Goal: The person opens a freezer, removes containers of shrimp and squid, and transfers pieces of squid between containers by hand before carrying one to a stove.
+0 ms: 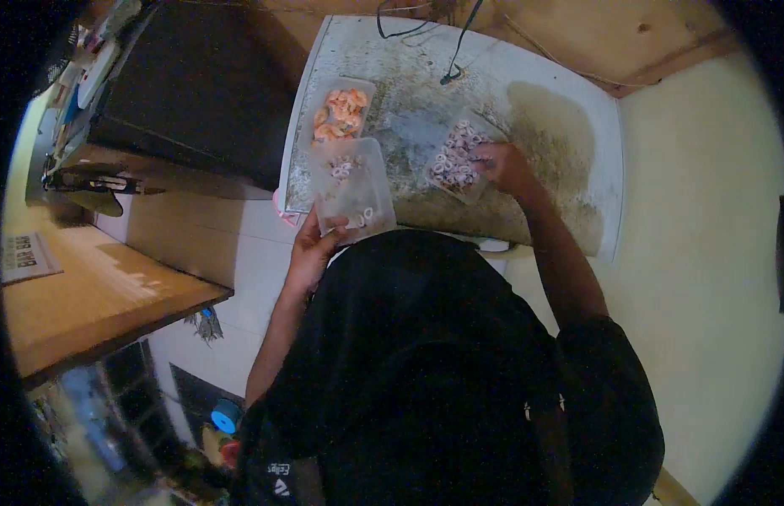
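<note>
My left hand grips the near edge of a translucent plastic container, thumb over the rim. Inside lie a small clump of squid rings and a few loose rings near my thumb. To the right, a second clear container is well filled with whitish-purple squid rings. My right hand reaches into its right side with the fingers drawn together; whatever is between the fingertips is too small to make out. Behind the left container, partly covered by it, stands a clear tub of orange shrimp.
The containers are on a stained white worktop. A dark cable hangs down onto its back part. A black cabinet stands at left, with a wooden table nearer. A pale wall closes the right side.
</note>
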